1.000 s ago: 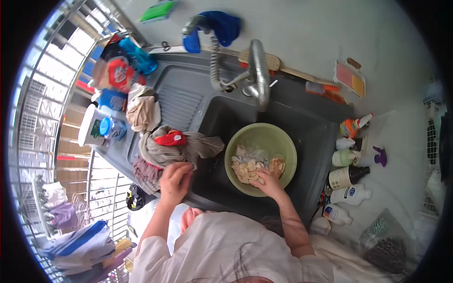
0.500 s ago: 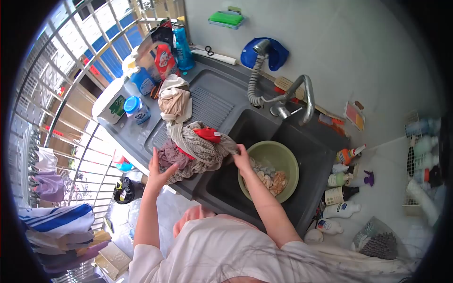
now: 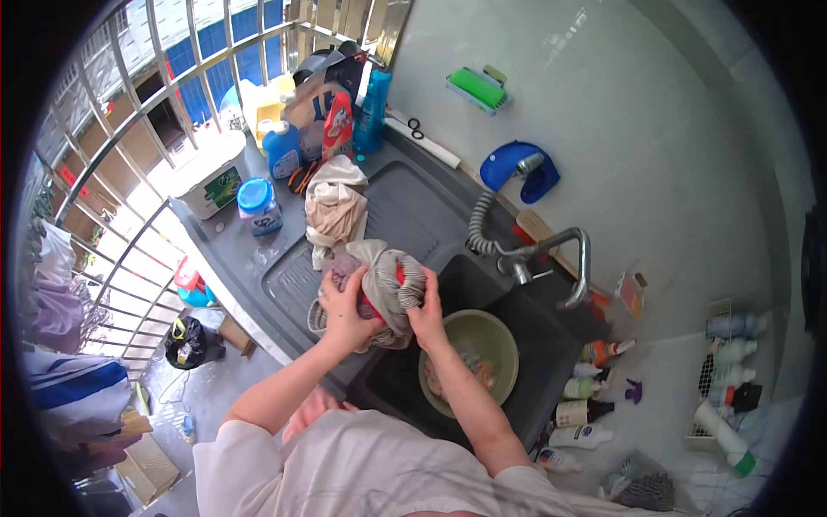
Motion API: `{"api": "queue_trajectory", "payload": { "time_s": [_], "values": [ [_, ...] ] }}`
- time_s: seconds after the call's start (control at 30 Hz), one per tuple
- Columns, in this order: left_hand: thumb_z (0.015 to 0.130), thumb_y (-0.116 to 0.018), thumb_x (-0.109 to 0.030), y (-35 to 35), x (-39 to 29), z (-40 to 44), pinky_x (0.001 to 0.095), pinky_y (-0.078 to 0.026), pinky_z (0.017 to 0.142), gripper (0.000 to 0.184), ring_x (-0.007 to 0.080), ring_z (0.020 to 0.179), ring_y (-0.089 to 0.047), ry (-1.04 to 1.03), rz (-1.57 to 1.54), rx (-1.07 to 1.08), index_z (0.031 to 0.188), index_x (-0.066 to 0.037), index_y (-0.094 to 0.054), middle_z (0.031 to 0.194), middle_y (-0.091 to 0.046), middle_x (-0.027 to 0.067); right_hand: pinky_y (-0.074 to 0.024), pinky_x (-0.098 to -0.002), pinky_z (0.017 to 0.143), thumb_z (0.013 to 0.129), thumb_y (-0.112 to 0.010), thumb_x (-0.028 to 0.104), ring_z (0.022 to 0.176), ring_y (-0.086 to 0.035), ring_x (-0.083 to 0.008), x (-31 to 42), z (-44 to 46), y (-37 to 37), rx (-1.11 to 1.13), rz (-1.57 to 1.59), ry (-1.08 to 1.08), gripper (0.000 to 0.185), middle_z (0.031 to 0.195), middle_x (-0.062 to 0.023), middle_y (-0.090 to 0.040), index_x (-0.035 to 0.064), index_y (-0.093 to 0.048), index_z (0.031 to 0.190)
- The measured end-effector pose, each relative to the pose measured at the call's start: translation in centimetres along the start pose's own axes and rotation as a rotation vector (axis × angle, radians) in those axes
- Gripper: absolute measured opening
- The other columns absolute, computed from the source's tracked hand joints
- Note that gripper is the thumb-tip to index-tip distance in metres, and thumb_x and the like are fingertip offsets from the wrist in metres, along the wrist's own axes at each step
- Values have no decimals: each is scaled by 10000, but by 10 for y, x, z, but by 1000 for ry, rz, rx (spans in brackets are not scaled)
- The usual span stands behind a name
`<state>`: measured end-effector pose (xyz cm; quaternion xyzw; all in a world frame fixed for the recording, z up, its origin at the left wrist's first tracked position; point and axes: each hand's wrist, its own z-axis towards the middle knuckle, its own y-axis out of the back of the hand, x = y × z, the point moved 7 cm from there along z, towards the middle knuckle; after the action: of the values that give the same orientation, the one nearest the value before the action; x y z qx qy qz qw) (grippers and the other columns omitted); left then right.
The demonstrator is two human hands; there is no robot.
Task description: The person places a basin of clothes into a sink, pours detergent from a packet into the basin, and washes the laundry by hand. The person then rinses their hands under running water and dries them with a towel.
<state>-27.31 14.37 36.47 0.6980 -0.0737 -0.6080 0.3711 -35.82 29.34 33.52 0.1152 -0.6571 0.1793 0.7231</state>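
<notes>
Between my two hands is a bundle of clothes (image 3: pixel 393 289), with grey striped fabric, a mauve piece and bits of red showing. My left hand (image 3: pixel 349 320) wraps its left side, fingers curled over the fabric. My right hand (image 3: pixel 426 319) grips the right side, over the striped cloth. The bundle is bunched up above the grey draining board (image 3: pixel 388 194), by the sink edge. Behind it lie crumpled beige and white clothes (image 3: pixel 336 214). Below my right forearm, a green basin (image 3: pixel 510 349) stands in the sink with wet pale and orange cloth (image 3: pixel 450 372) inside.
A chrome faucet (image 3: pixel 584 258) arches over the dark sink (image 3: pixel 469 280). Along the board's left end stand a blue-lidded jar (image 3: pixel 260 207), a white tub (image 3: pixel 207 185), a blue detergent bottle (image 3: pixel 281 151) and a red pack (image 3: pixel 338 125). Several bottles (image 3: pixel 581 414) line the right side.
My left hand has closed in on the clothes, and my right hand has shifted onto the bundle's side. The clothes are gathered tighter between both hands. The camera view has turned.
</notes>
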Motion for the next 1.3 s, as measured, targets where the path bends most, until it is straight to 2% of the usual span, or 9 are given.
{"api": "queue_trajectory", "payload": {
  "time_s": [0.27,0.37,0.6,0.73,0.9,0.97,1.07,1.2,1.3],
  "values": [
    [544,-822,-202,-32,-45,136,525,-277,1063,933,545,1286,-243,-228,-219,-170,1370,-274,-396,1399,-193,331,-281,-373,1099,808,-556,-3,1330,-354,-283,39,135,47,-84,-148,312,570,1440,-147,-354,39,-378,1348],
    [539,-842,-235,-73,-5,186,525,-321,1047,1010,562,1251,-311,-160,-28,1,1416,-294,-345,1441,-146,339,-252,-433,1118,786,-529,-20,1369,-272,-395,-2,168,60,-75,-765,504,570,1476,-208,-285,31,-373,1332],
    [598,-837,-399,-41,-17,188,472,-423,985,1060,479,1247,-423,-128,312,322,1477,-271,-258,1449,-199,369,-277,-453,1098,797,-651,57,1352,-250,-473,1,131,83,-169,-1067,156,694,1461,-336,-203,20,-307,1398],
    [692,-787,-400,-13,-38,147,453,-467,929,942,444,1194,-485,-360,377,135,1456,-153,-295,1431,-290,322,-427,-358,963,853,-647,98,1244,-464,-338,28,40,83,-171,-665,121,525,1351,-207,-452,43,-447,1336],
    [778,-729,-399,-44,-71,74,407,-475,907,792,391,1139,-529,-466,18,563,1396,-63,-368,1361,-400,267,-493,-354,856,884,-634,170,1082,-587,-271,-101,-104,170,-362,-420,-356,316,1093,-172,-619,28,-607,1165],
    [800,-707,-411,-85,-79,28,400,-478,895,756,375,1106,-551,-441,-119,898,1378,-35,-397,1323,-452,254,-439,-430,947,885,-624,335,1158,-537,-328,-150,-166,207,-234,-1007,-651,452,1203,-210,-580,65,-565,1242],
    [832,-667,-459,-152,-76,-46,395,-488,885,684,324,1050,-600,-500,39,1405,1329,-27,-483,1185,-574,223,-335,-475,1045,867,-605,464,1302,-378,-397,-221,-227,274,-402,-1151,-745,653,1397,-239,-415,137,-414,1399],
    [876,-605,-422,-263,-29,-85,398,-467,928,613,364,1160,-538,-406,374,1545,1332,-32,-480,1246,-536,267,-251,-499,1096,864,-578,527,1405,-97,-458,-222,-229,282,-585,-969,-986,806,1546,-202,-100,289,-149,1504],
    [856,-603,-332,-371,72,-92,411,-477,900,489,365,1129,-558,-100,36,1344,1265,-70,-543,1253,-532,270,-182,-563,1100,858,-525,609,1416,-77,-439,-214,-223,240,-331,-1076,-1173,775,1558,-154,-102,316,-193,1495]
  ]
}}
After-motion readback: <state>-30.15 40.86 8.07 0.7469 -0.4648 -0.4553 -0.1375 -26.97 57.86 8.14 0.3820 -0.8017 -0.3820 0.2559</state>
